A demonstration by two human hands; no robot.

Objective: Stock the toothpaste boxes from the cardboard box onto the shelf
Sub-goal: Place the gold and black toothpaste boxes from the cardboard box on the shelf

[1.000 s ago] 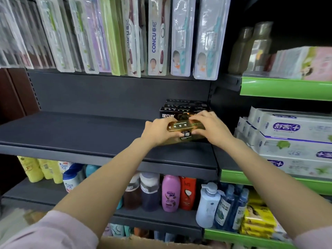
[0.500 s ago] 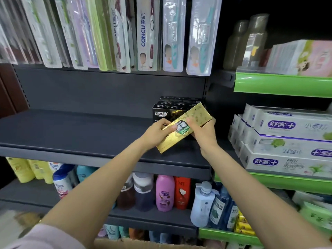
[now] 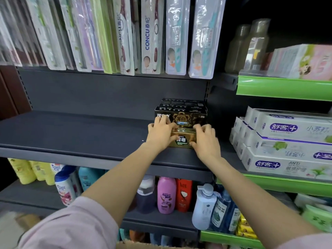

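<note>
Gold toothpaste box (image 3: 183, 139) is down flat on the dark shelf (image 3: 75, 133) now, where half a second ago it was tilted up in the air between both hands! The left hand (image 3: 160, 134) curls over its left end, thumb on the front face, fingertips reaching up to touch the black toothpaste boxes (image 3: 181, 114) just behind. The right hand (image 3: 206, 141) grips the right end, fingers curled over the top edge, thumb low on the front. The gold box sits directly in front of that black stack, touching it.

Count it up: one gold box between the hands, and beyond them three black box tops stepping back, though hidden layers can't be counted. Right of the right hand, white toothpaste boxes (image 3: 287, 141) are stacked three tiers high on a green-edged shelf. Above the hands, toothbrush packs (image 3: 149, 36) hang in a row. Below the forearms, a corner of the cardboard box (image 3: 143, 245) peeks in at the bottom edge.
</note>
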